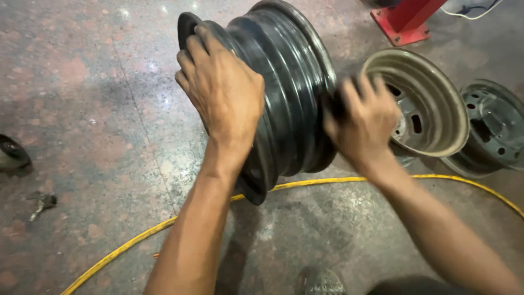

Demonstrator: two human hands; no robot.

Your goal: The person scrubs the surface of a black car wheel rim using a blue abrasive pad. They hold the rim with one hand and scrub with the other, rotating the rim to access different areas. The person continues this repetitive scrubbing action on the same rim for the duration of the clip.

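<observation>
A black steel wheel rim (289,87) stands on edge on the stone floor in front of me. My left hand (224,87) grips its near left flange, fingers wrapped over the lip. On the rim's right flange my right hand (363,123) holds the edge; it is blurred by motion. Both forearms reach in from the bottom of the view.
A beige rim (436,104) and a grey rim (494,128) lean together at the right. A yellow hose (305,183) snakes across the floor under the black rim. A red metal post base (404,24) stands top right. Small dark scraps (41,202) lie at left. A shoe toe (319,281) shows below.
</observation>
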